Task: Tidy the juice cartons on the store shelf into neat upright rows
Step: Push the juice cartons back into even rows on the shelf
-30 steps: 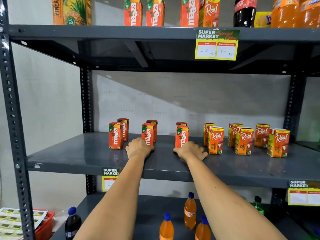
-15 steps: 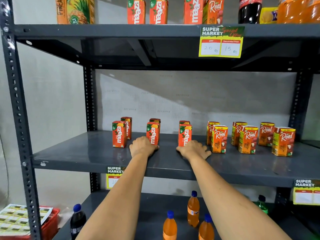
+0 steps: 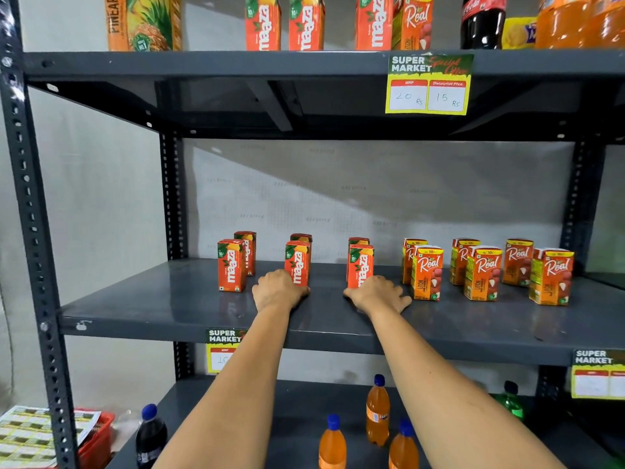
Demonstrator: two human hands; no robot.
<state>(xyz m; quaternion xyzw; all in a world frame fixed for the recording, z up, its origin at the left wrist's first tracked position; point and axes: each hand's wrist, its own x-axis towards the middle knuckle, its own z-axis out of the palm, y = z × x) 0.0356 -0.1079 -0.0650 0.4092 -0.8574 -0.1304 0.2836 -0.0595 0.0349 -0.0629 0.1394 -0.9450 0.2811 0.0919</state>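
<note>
On the middle shelf (image 3: 152,309) stand three two-deep rows of red Maaza cartons: left (image 3: 231,265), middle (image 3: 297,264) and right (image 3: 360,265). Further right are three two-deep rows of orange Real cartons (image 3: 426,274), all upright. My left hand (image 3: 279,290) rests knuckles-up on the shelf with fingers curled under, against the bottom left of the middle Maaza carton and hiding that corner. My right hand (image 3: 377,294) lies palm-down with fingers spread, just in front of the right Maaza carton. Neither hand holds a carton.
The top shelf (image 3: 203,64) carries larger Maaza and Real cartons, a pineapple carton (image 3: 145,22) and bottles. A yellow price tag (image 3: 427,84) hangs from its edge. Orange soda bottles (image 3: 378,409) and a dark bottle (image 3: 151,434) stand on the lower shelf. A red basket (image 3: 96,441) sits bottom left.
Only the camera has shifted slightly, sliding the scene right in view. Both hands stay in the same spots before the middle and right Maaza rows.
</note>
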